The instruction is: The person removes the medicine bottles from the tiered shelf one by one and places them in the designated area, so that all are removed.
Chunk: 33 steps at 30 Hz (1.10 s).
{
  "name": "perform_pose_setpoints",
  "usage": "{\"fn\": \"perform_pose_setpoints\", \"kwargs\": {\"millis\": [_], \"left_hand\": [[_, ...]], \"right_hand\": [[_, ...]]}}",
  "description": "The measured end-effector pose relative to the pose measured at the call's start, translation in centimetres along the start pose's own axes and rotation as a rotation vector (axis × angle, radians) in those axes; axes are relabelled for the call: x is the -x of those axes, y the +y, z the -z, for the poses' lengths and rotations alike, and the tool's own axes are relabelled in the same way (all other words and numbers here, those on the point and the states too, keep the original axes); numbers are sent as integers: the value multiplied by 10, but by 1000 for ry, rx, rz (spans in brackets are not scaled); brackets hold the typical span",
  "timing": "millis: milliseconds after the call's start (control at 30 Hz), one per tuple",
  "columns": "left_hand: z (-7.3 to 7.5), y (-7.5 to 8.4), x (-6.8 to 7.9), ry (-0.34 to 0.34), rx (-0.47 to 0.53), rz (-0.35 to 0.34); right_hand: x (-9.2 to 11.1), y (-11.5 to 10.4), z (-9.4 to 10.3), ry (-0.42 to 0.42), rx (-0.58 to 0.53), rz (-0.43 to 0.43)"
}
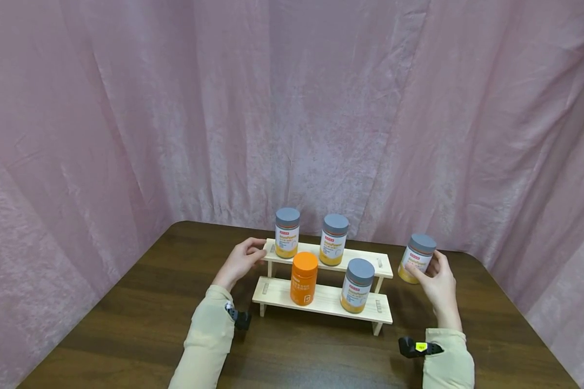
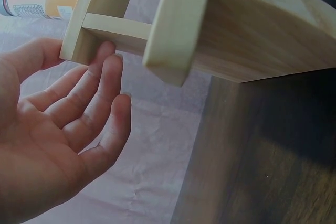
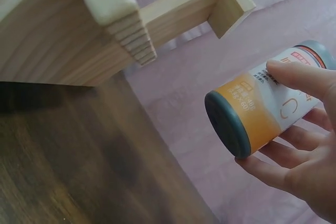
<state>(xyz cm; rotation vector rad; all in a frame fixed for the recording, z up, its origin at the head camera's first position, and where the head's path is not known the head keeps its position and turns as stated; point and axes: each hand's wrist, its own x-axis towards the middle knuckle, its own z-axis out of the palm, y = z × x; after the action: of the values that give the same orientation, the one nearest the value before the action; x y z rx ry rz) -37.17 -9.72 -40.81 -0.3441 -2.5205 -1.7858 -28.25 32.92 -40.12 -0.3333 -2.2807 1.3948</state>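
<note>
A two-tier wooden rack (image 1: 321, 301) stands on the table. My left hand (image 1: 241, 262) is at the left end of its upper board; in the left wrist view, the thumb and fingertips (image 2: 107, 48) pinch that board end (image 2: 79, 45). Right of the rack, my right hand (image 1: 439, 281) grips a grey-lidded supplement jar (image 1: 417, 259) with a white and yellow label, held tilted off the table. Two similar jars, one at left (image 1: 287, 235) and one near the middle (image 1: 333, 241), stand on the upper board. Below them are an orange jar (image 1: 304, 281) and another grey-lidded jar (image 1: 357, 286).
The dark wooden table (image 1: 141, 308) extends around the rack on both sides. A pink curtain (image 1: 321, 108) hangs behind its back edge. Each sleeved forearm wears a small black wrist camera, one on the left (image 1: 241, 320) and one on the right (image 1: 409, 347).
</note>
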Motion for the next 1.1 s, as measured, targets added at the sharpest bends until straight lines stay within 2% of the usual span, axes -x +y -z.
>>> {"fn": "perform_pose_setpoints", "kwargs": {"millis": [367, 433, 700, 900, 1100], "left_hand": [[2, 7, 5, -21, 12, -11], [1, 2, 2, -19, 13, -11], [2, 1, 2, -22, 6, -10], [1, -1, 1, -20, 6, -11], [1, -2, 0, -17, 16, -16]], "right_hand": [[-2, 15, -2, -46, 122, 8], [-2, 18, -2, -67, 126, 1], [-1, 28, -2, -157, 155, -13], [-1, 33, -3, -189, 170, -30], [-1, 38, -3, -226, 141, -53]]}}
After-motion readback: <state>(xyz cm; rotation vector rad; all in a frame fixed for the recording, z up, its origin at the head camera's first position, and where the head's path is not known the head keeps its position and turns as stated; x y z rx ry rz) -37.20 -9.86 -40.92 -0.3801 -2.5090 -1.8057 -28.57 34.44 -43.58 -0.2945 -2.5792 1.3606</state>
